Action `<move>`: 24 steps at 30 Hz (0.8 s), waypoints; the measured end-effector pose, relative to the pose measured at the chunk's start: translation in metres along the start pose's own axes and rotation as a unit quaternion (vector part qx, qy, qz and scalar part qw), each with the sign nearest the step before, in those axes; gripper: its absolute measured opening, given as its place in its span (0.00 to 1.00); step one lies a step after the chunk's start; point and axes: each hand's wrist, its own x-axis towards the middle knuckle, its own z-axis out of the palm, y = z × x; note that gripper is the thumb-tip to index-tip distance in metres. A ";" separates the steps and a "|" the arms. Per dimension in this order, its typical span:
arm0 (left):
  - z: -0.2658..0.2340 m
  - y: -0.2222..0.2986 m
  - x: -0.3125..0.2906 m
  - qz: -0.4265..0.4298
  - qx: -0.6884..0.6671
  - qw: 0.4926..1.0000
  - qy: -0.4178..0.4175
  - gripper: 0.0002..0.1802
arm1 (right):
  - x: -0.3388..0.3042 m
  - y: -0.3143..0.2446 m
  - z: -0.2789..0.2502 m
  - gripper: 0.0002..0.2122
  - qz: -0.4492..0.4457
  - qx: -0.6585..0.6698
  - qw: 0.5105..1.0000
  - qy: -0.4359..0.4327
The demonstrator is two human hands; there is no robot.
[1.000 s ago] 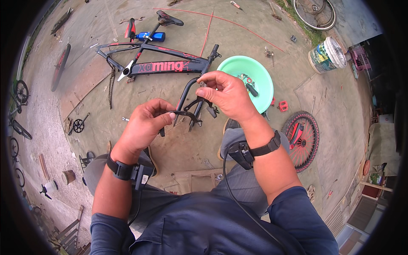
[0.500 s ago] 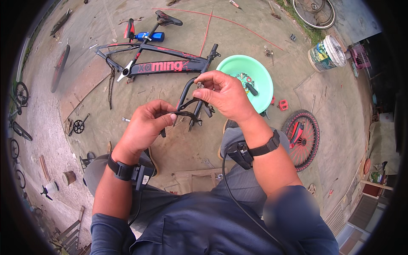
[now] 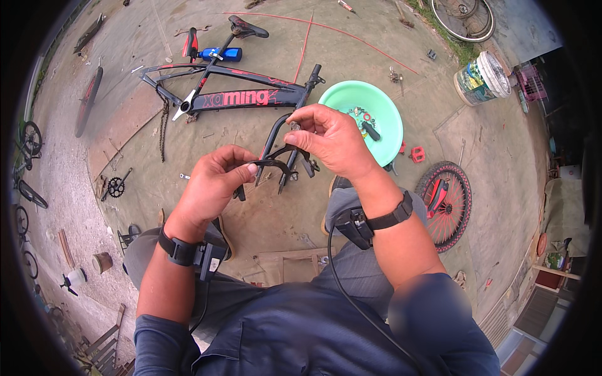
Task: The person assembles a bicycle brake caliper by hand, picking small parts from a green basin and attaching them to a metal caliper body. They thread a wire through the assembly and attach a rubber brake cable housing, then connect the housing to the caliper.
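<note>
Above the ground in front of me, my two hands hold a black curved bicycle brake caliper (image 3: 274, 163). My left hand (image 3: 214, 182) pinches one of its arms between thumb and fingers, with a dark block hanging below the fingertips. Thumb and index finger of my right hand (image 3: 335, 143) close on its other end, around a small shiny metal piece (image 3: 294, 126). Just beyond lies a dark bicycle frame (image 3: 244, 99) with red lettering, its fork (image 3: 276, 135) partly hidden by my right hand and the caliper.
A light green basin (image 3: 387, 116) with small parts sits right of the frame. Farther right are a red-spoked wheel (image 3: 463, 210), red pedals (image 3: 417, 154) and a bucket (image 3: 483, 80). A crankset (image 3: 116, 186) and chain (image 3: 163, 135) lie left; a blue bottle (image 3: 231, 54) lies beyond the frame.
The caliper has turned slightly in my fingers, and its lower end has shifted a little. Both hands keep nearly the same place and grip.
</note>
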 end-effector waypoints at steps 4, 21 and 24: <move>0.000 -0.001 0.000 0.007 -0.022 1.000 -0.004 0.11 | 0.000 0.000 -0.001 0.14 0.009 0.012 1.000 0.001; 0.006 -0.002 0.000 0.017 0.011 1.000 0.008 0.13 | 0.000 0.000 0.001 0.13 0.021 0.018 1.000 0.010; 0.008 -0.001 0.001 0.013 0.005 1.000 0.017 0.13 | 0.000 0.001 0.003 0.14 0.022 0.024 0.999 0.016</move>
